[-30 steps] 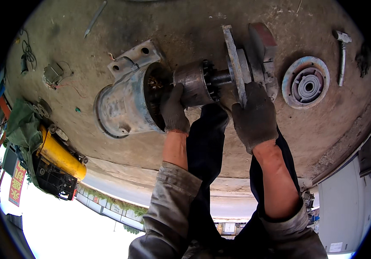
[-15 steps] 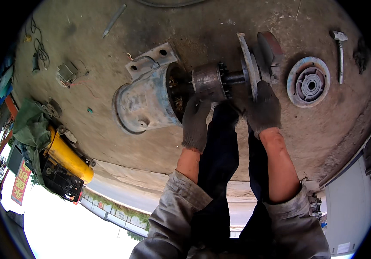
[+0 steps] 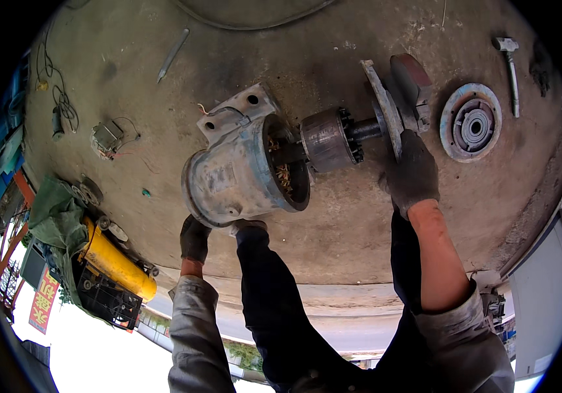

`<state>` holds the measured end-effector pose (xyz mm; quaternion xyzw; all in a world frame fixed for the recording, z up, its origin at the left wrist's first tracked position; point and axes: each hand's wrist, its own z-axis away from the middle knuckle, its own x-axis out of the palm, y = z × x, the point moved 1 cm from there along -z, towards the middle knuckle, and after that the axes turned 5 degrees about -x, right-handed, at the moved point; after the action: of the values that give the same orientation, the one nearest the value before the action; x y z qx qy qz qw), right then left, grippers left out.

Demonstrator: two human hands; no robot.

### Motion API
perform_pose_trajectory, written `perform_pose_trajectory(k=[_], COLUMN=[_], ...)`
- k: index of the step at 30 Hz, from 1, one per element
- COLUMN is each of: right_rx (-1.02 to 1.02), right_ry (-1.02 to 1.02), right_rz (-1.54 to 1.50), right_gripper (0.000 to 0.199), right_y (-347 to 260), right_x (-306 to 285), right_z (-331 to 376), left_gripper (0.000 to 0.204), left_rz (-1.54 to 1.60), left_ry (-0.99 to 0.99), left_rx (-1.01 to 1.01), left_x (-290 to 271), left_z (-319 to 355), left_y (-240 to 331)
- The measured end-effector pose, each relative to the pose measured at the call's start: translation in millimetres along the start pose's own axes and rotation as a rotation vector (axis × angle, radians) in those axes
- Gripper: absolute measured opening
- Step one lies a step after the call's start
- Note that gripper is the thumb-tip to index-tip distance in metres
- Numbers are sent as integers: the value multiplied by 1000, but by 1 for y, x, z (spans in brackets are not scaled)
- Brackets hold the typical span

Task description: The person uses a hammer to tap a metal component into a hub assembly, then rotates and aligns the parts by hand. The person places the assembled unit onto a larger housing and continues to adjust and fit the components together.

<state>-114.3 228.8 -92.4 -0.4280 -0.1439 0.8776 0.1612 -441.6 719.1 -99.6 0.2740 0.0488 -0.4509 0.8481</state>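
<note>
A grey-blue motor housing lies on its side on the floor, its open end facing right and copper-coloured windings showing inside. The dark rotor sticks out of that opening, its left shaft end inside. On the rotor's right shaft is a flat end cover. My right hand, in a dark glove, grips the cover's lower edge. My left hand, gloved too, is closed at the lower left rim of the housing, its fingertips hidden behind the rim. One of my shoes is close against the housing's underside.
Right of the rotor are a reddish-brown block, a round flanged cover and a hammer. A metal bar and a small device with wires lie at the left. A yellow cylindrical machine stands lower left.
My left hand has moved off the rotor, left and down to the housing's far-left rim. My right hand stays on the end cover. The view has shifted slightly.
</note>
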Motion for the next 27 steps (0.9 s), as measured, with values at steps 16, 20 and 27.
perform_pose_trajectory(k=[16,20,27], right_rx=[119,188,45], right_ry=[372,241,258], right_rz=[45,-124,-62], right_gripper=[43,47,39], right_y=[5,0,5], right_x=[15,16,8], right_z=[2,2,6], left_gripper=[45,45,45], left_rz=[-191,-205,-199], left_ry=[-427,-399,-402], left_rx=[-107,-127,-150], left_x=[27,20,25], left_z=[-174,-173,-177], left_y=[-35,-27,-21])
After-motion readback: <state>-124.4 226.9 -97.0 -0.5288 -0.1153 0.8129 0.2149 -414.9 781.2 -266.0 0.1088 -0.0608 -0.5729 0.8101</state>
